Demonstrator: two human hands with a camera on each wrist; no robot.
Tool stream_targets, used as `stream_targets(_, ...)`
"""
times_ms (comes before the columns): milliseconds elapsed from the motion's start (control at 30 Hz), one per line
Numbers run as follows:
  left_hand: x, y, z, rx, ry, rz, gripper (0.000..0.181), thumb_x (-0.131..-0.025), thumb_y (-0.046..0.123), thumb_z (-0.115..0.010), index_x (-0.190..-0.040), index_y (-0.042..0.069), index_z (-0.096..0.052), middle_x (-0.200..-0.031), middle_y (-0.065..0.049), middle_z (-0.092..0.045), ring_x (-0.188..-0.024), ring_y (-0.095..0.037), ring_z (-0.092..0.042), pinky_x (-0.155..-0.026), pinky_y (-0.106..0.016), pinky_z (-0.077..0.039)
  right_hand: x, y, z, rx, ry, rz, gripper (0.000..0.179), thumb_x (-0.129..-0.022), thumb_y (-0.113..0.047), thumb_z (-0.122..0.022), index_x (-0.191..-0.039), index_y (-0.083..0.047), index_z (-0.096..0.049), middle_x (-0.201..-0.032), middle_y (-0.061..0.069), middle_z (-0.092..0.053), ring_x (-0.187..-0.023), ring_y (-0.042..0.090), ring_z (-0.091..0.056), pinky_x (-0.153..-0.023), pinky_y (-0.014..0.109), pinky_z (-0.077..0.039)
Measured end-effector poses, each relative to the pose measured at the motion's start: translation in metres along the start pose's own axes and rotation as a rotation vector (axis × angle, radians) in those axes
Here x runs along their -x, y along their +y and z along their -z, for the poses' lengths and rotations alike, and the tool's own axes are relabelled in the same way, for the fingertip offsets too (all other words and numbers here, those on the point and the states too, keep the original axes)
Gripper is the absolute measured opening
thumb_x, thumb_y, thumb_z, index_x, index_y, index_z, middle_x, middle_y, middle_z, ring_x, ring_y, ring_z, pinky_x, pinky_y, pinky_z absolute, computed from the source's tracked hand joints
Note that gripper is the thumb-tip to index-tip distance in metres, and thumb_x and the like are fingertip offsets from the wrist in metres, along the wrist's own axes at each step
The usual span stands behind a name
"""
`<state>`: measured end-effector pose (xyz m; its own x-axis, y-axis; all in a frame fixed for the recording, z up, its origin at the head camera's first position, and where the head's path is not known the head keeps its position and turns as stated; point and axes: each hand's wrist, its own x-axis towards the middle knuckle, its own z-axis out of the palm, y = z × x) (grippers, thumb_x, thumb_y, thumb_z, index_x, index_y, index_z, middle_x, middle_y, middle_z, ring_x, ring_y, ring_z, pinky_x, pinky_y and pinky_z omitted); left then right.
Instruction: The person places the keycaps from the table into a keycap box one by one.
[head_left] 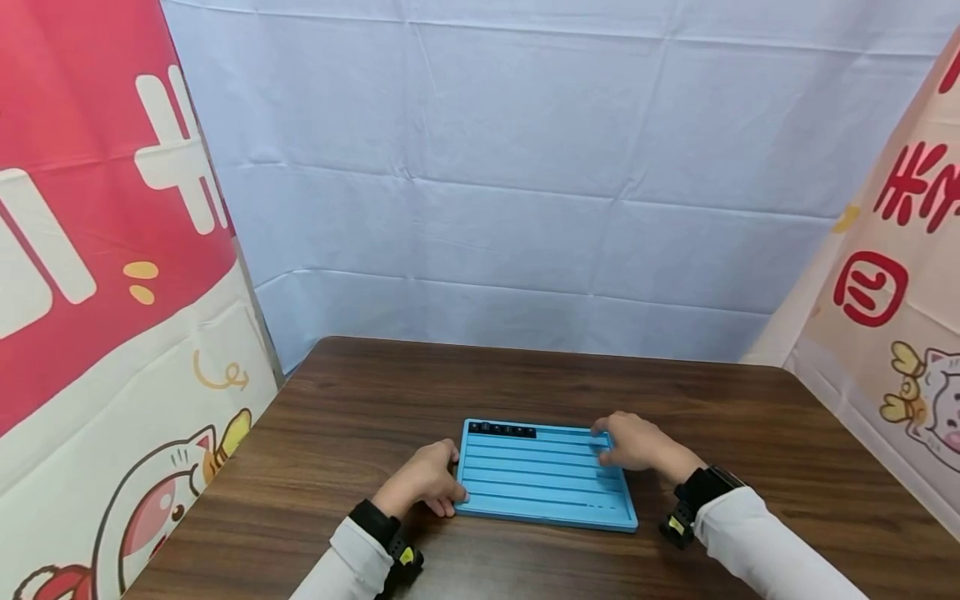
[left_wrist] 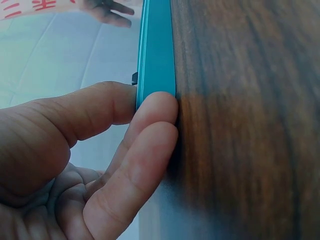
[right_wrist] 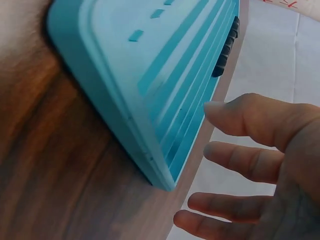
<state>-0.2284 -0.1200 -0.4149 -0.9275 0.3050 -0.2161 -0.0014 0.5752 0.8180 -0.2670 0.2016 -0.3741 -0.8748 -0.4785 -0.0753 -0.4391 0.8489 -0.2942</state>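
Note:
A light blue grooved tray (head_left: 540, 477) lies flat on the table, its long ridges running from side to side. Along its top groove at the far left sits a row of black tiles (head_left: 501, 430). My left hand (head_left: 429, 479) pinches the tray's left edge; in the left wrist view the thumb (left_wrist: 102, 107) is on the rim and two fingers (left_wrist: 137, 165) press against the side wall. Over the tray's far right corner hovers my right hand (head_left: 637, 443), fingers spread. In the right wrist view nothing is between its fingers (right_wrist: 245, 160).
The dark wood table (head_left: 360, 417) stretches around the tray on all sides. A pale blue cloth (head_left: 487, 208) hangs behind its far edge. Printed banners flank it, a red and white one (head_left: 97, 250) at left and a pink one (head_left: 885, 300) at right.

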Motion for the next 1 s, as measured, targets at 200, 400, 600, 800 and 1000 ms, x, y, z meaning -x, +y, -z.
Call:
stream_targets(200, 0.0, 0.0, 0.0, -0.002, -0.002, -0.007, 0.049, -0.074, -0.006, -0.073, -0.113, -0.006, -0.044, -0.058, -0.015, -0.06, -0.045, -0.023, -0.06, -0.043, -0.032, -0.053, 0.008, 0.006, -0.002, -0.015, 0.012, 0.0, 0.037, -0.079, -0.011, -0.073, -0.111, 0.002, -0.061, -0.103, 0.017, -0.059, -0.094, 0.035, -0.056, -0.074, 0.047, -0.049)
stream_targets(400, 0.001, 0.001, 0.0, -0.006, 0.004, -0.002, 0.047, -0.075, -0.005, -0.073, -0.112, -0.005, -0.044, -0.058, -0.016, -0.059, -0.045, -0.023, -0.06, -0.042, -0.033, -0.053, 0.013, 0.015, -0.003, -0.07, -0.002, -0.032, 0.042, -0.078, -0.011, -0.074, -0.114, 0.006, -0.06, -0.097, 0.013, -0.061, -0.088, 0.032, -0.058, -0.07, 0.044, -0.05)
stream_targets(600, 0.001, 0.001, -0.001, -0.001, 0.001, -0.005, 0.046, -0.074, -0.006, -0.073, -0.111, -0.004, -0.044, -0.058, -0.016, -0.06, -0.045, -0.023, -0.06, -0.042, -0.033, -0.053, 0.021, 0.023, -0.004, -0.082, -0.001, -0.06, 0.045, -0.076, -0.011, -0.077, -0.113, 0.007, -0.059, -0.108, 0.02, -0.06, -0.099, 0.04, -0.056, -0.076, 0.049, -0.05)
stream_targets(800, 0.0, 0.001, -0.001, 0.004, 0.0, -0.004, 0.046, -0.074, -0.006, -0.073, -0.111, -0.004, -0.044, -0.058, -0.016, -0.06, -0.045, -0.023, -0.06, -0.042, -0.033, -0.053, 0.032, 0.029, -0.002, -0.144, -0.031, -0.083, 0.044, -0.076, -0.01, -0.077, -0.113, 0.006, -0.059, -0.108, 0.017, -0.061, -0.098, 0.038, -0.056, -0.074, 0.047, -0.05)
stream_targets(1000, 0.0, 0.001, 0.0, 0.007, -0.004, -0.001, 0.046, -0.075, -0.006, -0.072, -0.111, -0.005, -0.044, -0.059, -0.016, -0.06, -0.046, -0.023, -0.06, -0.043, -0.033, -0.053, 0.041, 0.035, 0.001, -0.206, -0.071, -0.105, 0.049, -0.075, -0.013, -0.078, -0.116, 0.006, -0.057, -0.113, 0.019, -0.058, -0.103, 0.04, -0.054, -0.079, 0.051, -0.048)
